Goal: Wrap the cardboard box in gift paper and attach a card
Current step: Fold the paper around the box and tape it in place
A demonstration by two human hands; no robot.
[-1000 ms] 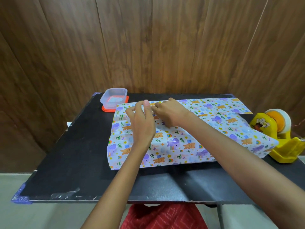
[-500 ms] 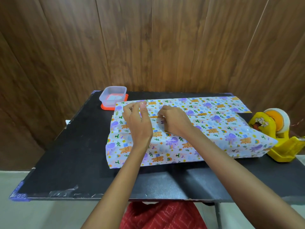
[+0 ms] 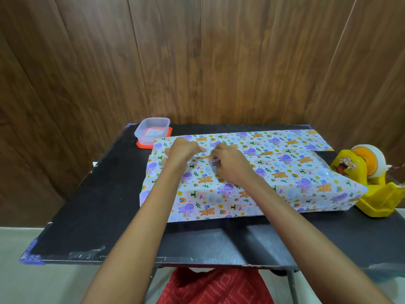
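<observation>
The gift paper [image 3: 252, 183] lay mid-bench, draped over a raised oblong shape that I took to be the cardboard box. The box itself was hidden, save perhaps for a thin tan strip [image 3: 266, 153] in the gap where the two flaps met. The near flap had been drawn up and over the top, while the far flap lay flat beyond it, reaching toward the wall.

Both hands sat on the paper's upper face, right at that seam. The left hand [image 3: 183, 150] was nearer the paper's left end and the right hand [image 3: 230, 165] was just beside it. On each hand the fingers were curled down onto the flap's edge, clamped on the paper rather than spread apart, though the tips were tucked out of sight. Held that way, they probably served to pull the overlap taut and pin it so the wrap would not spring open before tape went on.

The yellow tape dispenser [image 3: 363, 172] stood touching the paper's right end, close enough for one hand to reach while the other held the seam. Beyond the paper's far-left corner sat a clear plastic tub [image 3: 152, 131] on an orange lid, with something pale inside — possibly the card, I could not tell. The black bench [image 3: 92, 205] lay bare to the paper's left.
</observation>
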